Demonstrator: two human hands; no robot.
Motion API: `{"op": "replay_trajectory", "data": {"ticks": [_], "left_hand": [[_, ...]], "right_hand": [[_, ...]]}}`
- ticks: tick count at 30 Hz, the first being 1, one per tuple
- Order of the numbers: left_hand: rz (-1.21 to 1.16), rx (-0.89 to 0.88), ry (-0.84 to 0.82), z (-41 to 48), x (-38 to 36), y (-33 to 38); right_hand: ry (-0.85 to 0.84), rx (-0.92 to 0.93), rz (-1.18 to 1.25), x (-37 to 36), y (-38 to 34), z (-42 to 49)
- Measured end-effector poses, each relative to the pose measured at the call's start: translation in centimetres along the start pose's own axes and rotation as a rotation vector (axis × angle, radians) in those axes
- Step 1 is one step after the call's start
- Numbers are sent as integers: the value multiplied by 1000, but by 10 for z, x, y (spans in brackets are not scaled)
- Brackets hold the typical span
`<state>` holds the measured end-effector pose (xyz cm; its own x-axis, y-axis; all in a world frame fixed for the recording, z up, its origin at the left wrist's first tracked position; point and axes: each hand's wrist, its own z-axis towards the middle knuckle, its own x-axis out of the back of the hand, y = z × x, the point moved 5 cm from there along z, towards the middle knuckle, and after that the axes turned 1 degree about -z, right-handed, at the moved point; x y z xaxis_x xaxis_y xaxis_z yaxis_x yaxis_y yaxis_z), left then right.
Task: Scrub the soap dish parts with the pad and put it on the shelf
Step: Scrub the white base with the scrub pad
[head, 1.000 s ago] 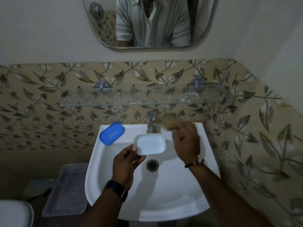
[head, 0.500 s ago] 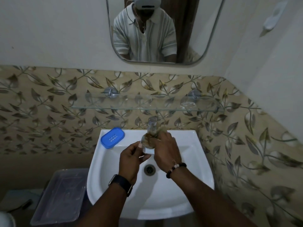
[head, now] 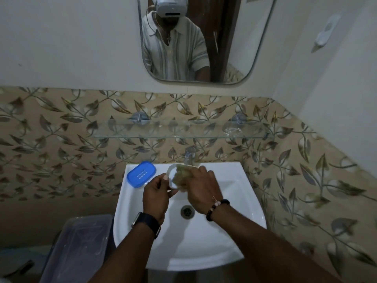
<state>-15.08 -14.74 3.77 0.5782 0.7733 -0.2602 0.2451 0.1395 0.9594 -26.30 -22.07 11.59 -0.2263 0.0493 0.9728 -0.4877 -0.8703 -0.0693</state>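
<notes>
Over the white sink [head: 230, 231], my left hand [head: 156, 194] pinches the near edge of the white soap dish base [head: 171, 174], which is tilted up on its side. My right hand [head: 201, 190] grips a greenish-brown scrub pad [head: 180, 176] and presses it against the inside of that base. The blue slotted soap dish insert [head: 141, 174] lies on the sink's back left corner, apart from both hands. A glass shelf [head: 142, 132] runs along the tiled wall above the tap.
A chrome tap [head: 189, 155] stands at the back of the sink, with the drain [head: 187, 211] below my hands. A clear plastic tub [head: 79, 248] sits on the floor to the left. A mirror [head: 234, 37] hangs above, and a crumpled clear wrapper [head: 232, 130] lies on the shelf's right end.
My right hand brought the pad from beside the tap onto the white base and rubs it. The left hand tipped the base up on edge. The view has tilted upward.
</notes>
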Motion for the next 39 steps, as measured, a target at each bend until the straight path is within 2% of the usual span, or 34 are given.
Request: {"op": "replay_trajectory", "data": {"ticks": [2,6,8,10,16,21,24,27,30,32,34,36,39], "left_hand": [[75,-38,-25,-7,-1,-3],[70,-67,-25,-7,5,-1],[9,-49,15,-2,9,3],[-10,-44,49,0,12,7],[-7,-21,89,4,19,13],[36,-13,26,0,16,13],[77,-23,-59,-3,10,18],[108,-7,-180,-6,12,28],[311,-118,-320,-8,17,43],[428,-188,-384,-8,21,51],[487,-214,-436,-8,25,54],[551,-238,-459,-8,24,53],[555,-235,-332,-8,19,49]], "right_hand": [[-36,45,172,-8,-16,2],[77,147,-139,0,-17,5],[136,131,-286,7,-13,7],[132,98,-336,12,-10,10],[45,-4,-129,0,-14,2],[22,52,-158,-21,-13,-14],[44,29,-4,-22,-9,-19],[-63,59,269,-17,2,-21],[-228,0,528,-10,18,-24],[-250,-24,637,-4,29,-23],[-204,-60,835,2,37,-22],[-80,-113,962,7,45,-19],[293,-117,784,18,48,-17]]}}
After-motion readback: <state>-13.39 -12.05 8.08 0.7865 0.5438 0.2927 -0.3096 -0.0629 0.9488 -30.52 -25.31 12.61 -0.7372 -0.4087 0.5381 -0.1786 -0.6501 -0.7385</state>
